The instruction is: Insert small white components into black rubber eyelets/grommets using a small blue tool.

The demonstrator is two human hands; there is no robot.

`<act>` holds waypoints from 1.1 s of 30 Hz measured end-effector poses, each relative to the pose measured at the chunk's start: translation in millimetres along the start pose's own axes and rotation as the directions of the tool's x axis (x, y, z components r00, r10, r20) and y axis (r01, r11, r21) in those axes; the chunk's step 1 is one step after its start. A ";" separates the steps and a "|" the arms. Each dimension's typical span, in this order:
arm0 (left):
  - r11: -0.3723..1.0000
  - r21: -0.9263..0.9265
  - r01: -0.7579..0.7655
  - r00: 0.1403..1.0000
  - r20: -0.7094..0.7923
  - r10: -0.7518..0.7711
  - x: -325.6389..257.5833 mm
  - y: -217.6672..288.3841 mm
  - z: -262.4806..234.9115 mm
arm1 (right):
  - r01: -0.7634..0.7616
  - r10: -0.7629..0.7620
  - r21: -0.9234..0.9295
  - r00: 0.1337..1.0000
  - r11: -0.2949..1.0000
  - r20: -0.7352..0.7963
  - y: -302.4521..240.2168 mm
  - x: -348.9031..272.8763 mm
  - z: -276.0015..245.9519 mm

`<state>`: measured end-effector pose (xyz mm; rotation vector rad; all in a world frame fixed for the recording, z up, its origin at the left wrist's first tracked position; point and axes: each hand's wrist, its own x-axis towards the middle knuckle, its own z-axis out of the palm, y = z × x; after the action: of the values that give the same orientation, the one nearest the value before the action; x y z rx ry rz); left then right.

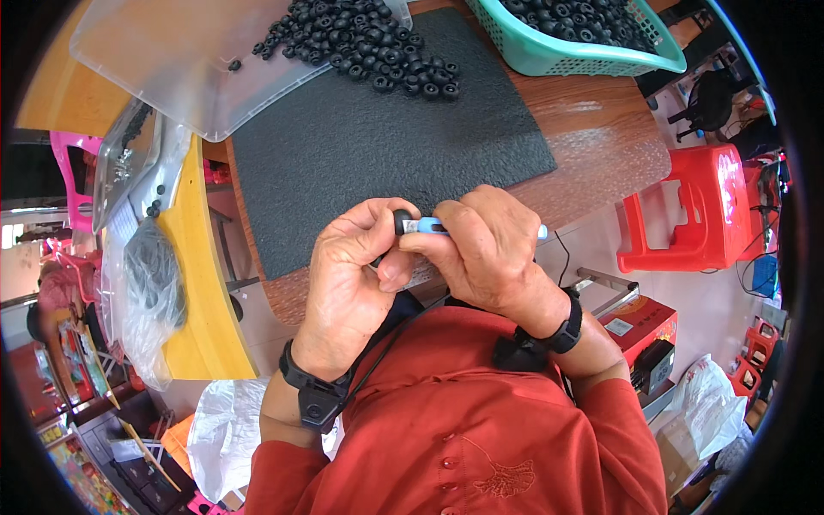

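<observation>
Black rubber ring [402, 221] is sitting on the tip of a thin blue tool [427, 227], just above the near edge of the bench [601, 137] and close to the person's chest. It is looking small, light and springy, likely a little grippy, so pinching it by its outer rim between thumb and fingertip seems the sure way to take it. Left hand [356, 270] is curling round the ring, thumb and forefinger closed on it, the other fingers folded in. Right hand [485, 249] is clamping the blue tool, fingers wrapped tight, its pale end poking out past the knuckles on the right. Both wrists are wearing dark bands.

Beyond the hands a dark textured mat [386, 137] is lying on the bench. A heap of similar black rings [369, 43] is spilling across its far edge from a clear plastic tray [172, 60]. A teal basket [558, 56] holding more rings is standing at the far right. A red stool [695, 215] is standing on the floor to the right.
</observation>
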<state>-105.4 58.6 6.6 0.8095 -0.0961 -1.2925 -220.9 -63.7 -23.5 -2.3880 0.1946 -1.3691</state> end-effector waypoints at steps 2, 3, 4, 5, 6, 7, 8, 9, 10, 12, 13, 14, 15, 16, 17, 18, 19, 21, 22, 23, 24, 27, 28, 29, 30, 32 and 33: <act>0.999 0.033 -0.016 1.000 -0.003 0.016 1.6 1.1 -1.7 | -0.012 0.012 -0.002 1.000 1.000 0.010 4.9 -5.4 0.3; 0.997 0.065 -0.028 1.000 -0.004 0.028 1.8 1.2 -2.0 | -0.026 0.026 -0.007 0.999 1.000 0.020 6.7 -8.6 -0.5; 0.998 0.065 -0.027 1.000 -0.005 0.027 3.0 2.7 -1.0 | -0.027 0.027 -0.007 0.999 1.000 0.021 9.3 -9.9 0.2; 0.996 0.084 -0.032 0.999 -0.006 0.033 5.0 5.3 1.0 | -0.033 0.033 -0.016 0.999 0.999 0.005 12.9 -10.2 1.4; 0.994 0.103 -0.038 0.999 -0.008 0.039 6.0 6.8 2.1 | -0.039 0.039 -0.025 0.999 0.999 -0.012 14.6 -10.2 1.8; 0.994 0.104 -0.039 0.999 -0.007 0.039 6.2 7.5 2.5 | -0.038 0.038 -0.026 0.999 0.999 -0.013 14.6 -8.5 0.5; 0.994 0.100 -0.041 0.999 -0.021 0.044 5.6 8.2 3.3 | -0.051 0.051 -0.040 0.999 0.998 0.017 13.4 -5.5 -1.9; 0.993 0.105 -0.055 0.998 -0.022 0.058 7.1 10.0 5.7 | -0.051 0.053 -0.060 0.998 0.997 0.033 14.6 -1.8 -4.1; 0.991 0.117 -0.071 0.997 -0.004 0.072 6.1 11.8 7.4 | -0.035 0.036 -0.066 0.999 0.997 0.016 14.5 -1.2 -5.8; 0.993 0.113 -0.021 0.999 -0.045 0.026 6.1 19.0 7.2 | -0.073 0.074 -0.080 0.997 0.994 0.020 15.2 -4.2 -5.3; 0.991 0.129 -0.041 0.999 -0.023 0.044 10.1 25.2 5.2 | -0.083 0.088 -0.099 0.995 0.992 0.048 17.0 -7.1 -5.6; 0.996 0.084 -0.025 0.999 -0.020 0.026 14.9 32.0 2.8 | -0.083 0.089 -0.110 0.995 0.990 0.049 18.7 -6.5 -6.0; 0.999 0.034 -0.001 1.000 -0.024 0.002 17.3 35.9 2.0 | -0.091 0.098 -0.118 0.994 0.989 0.058 17.7 -8.2 -7.0; 0.992 0.119 -0.031 0.991 -0.124 0.046 22.7 41.9 6.5 | -0.094 0.102 -0.121 0.993 0.988 0.063 17.8 -7.6 -7.7; 0.990 0.131 -0.043 0.992 -0.113 0.058 32.0 48.5 8.2 | -0.084 0.091 -0.122 0.995 0.989 0.048 18.9 -7.0 -7.6; 0.979 0.196 -0.050 0.983 -0.164 0.083 42.3 54.4 8.1 | -0.087 0.095 -0.121 0.993 0.989 0.062 18.8 -8.1 -8.4; 0.965 0.258 -0.055 0.969 -0.217 0.114 51.1 60.7 6.9 | -0.090 0.099 -0.115 0.992 0.989 0.080 17.7 -7.9 -9.2; 0.834 0.535 -0.131 0.966 -0.121 0.229 73.6 73.9 0.7 | -0.091 0.099 -0.107 0.992 0.990 0.074 17.8 -7.6 -9.4; 0.744 0.649 -0.159 0.941 -0.129 0.314 85.3 78.3 1.4 | -0.093 0.102 -0.110 0.992 0.990 0.074 18.7 -8.5 -8.6; 0.639 0.749 -0.174 0.910 -0.125 0.395 96.7 80.9 -0.4 | -0.097 0.106 -0.114 0.992 0.989 0.074 19.0 -9.5 -8.4; 0.637 0.751 -0.177 0.908 -0.125 0.400 108.9 83.8 -8.5 | -0.094 0.102 -0.111 0.992 0.989 0.072 18.5 -7.7 -8.5; 0.204 0.940 -0.274 0.833 0.126 0.539 139.6 86.3 -31.5 | -0.099 0.108 -0.111 0.991 0.989 0.079 18.4 -6.8 -6.6; -0.002 0.968 -0.250 0.812 0.211 0.545 144.5 85.7 -31.9 | -0.108 0.118 -0.113 0.990 0.988 0.081 19.1 -9.0 -5.3; -0.208 0.954 -0.216 0.792 0.296 0.534 147.2 84.6 -31.7 | -0.116 0.126 -0.114 0.988 0.987 0.084 19.6 -9.9 -4.4; -0.290 0.941 -0.176 0.792 0.310 0.526 145.9 82.6 -22.4 | -0.120 0.130 -0.117 0.988 0.986 0.084 20.2 -10.0 -4.0; -0.341 0.928 -0.153 0.810 0.315 0.494 147.7 85.3 -15.9 | -0.106 0.115 -0.117 0.991 0.987 0.071 21.4 -9.3 -3.0; -0.391 0.911 -0.131 0.826 0.319 0.466 148.6 86.7 -13.4 | -0.108 0.117 -0.117 0.991 0.987 0.072 21.2 -9.6 -3.4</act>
<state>18.0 -61.3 -7.3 2.2037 -1.3713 -0.1204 -227.4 -81.2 -38.0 -2.4767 0.3886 -1.2411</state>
